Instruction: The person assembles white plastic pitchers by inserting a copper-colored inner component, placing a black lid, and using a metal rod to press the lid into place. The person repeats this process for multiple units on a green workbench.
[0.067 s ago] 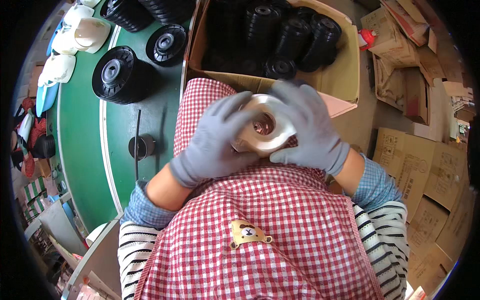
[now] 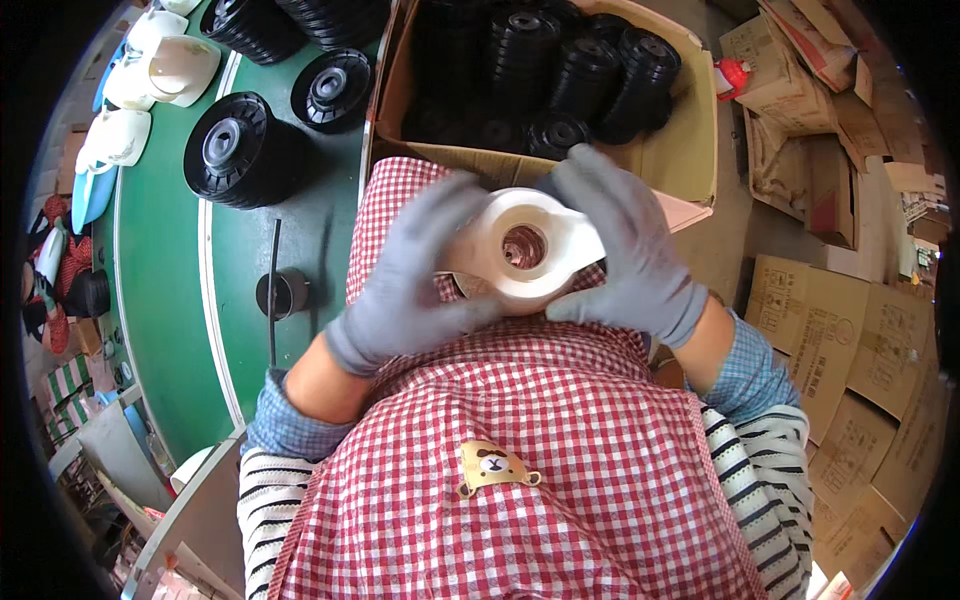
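Observation:
A pearly white plastic housing [image 2: 586, 245], with a round central opening and lobes on both sides, is held above my lap between my two grey-gloved hands. Coppery or reddish tones show inside the opening. My left hand [image 2: 405, 270] curves around its left lobe, fingers above and thumb below; motion blurs those fingers. On the opposite side my right hand [image 2: 630, 260] cups the right lobe, with long fingers over the top and the thumb near the lower rim. The underside of the housing is hidden.
Ahead stands an open cardboard box [image 2: 700, 150] with stacked black round parts. On the green table [image 2: 160, 290] at left are black ribbed discs [image 2: 225, 145], a black cup-like piece [image 2: 288, 292] with a thin strip, and white housings [image 2: 183, 68]. Cartons [image 2: 830, 330] are at right.
The housing has turned a little, so its right lobe shows more fully. My left hand has shifted slightly left, and my right fingers are straighter.

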Available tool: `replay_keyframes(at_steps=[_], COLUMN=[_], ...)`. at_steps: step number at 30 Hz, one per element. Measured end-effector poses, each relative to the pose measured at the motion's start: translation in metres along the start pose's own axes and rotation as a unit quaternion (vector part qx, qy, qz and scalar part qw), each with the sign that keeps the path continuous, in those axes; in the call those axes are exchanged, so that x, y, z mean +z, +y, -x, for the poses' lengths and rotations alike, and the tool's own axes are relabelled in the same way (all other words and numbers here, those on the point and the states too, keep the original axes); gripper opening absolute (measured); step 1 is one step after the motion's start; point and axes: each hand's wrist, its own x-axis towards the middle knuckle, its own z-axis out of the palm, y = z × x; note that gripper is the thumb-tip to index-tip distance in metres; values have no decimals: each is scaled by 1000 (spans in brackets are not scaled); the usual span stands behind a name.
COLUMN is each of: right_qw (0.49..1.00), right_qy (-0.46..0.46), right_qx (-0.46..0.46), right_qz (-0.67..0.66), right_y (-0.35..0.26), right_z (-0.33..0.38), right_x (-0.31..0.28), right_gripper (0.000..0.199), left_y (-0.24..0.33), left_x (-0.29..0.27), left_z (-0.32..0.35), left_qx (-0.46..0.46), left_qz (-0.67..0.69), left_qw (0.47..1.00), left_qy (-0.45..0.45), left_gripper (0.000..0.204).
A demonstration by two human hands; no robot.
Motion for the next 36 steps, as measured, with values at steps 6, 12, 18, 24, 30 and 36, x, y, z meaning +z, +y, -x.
replay_keyframes(at_steps=[6, 12, 18, 24, 30, 36], right_qw=[979, 977, 941, 951, 954, 932], right_qy=[-108, -156, -257, -259, -257, -185], right_qx=[86, 139, 175, 128, 114, 241], right_qz=[-149, -48, 130, 114, 101, -200], right_y=[7, -10, -25, -16, -8, 13], right_z=[7, -24, -43, -42, -37, -30], right_x=[-5, -11, 11, 16, 13, -24], right_gripper=[93, 64, 56, 55, 52, 54], left_y=[-16, -10, -2, -8, -8, -7], left_x=[0, 21, 24, 23, 26, 20], left_z=[42, 50, 53, 54, 52, 52], left_qx=[-255, -174, -170, -168, -173, -190], left_qz=[370, 228, 136, 146, 160, 224], left_qw=[891, 958, 976, 974, 970, 955], left_qy=[-61, -20, -21, -40, -56, -34], left_gripper=[86, 65, 72, 71, 73, 73])
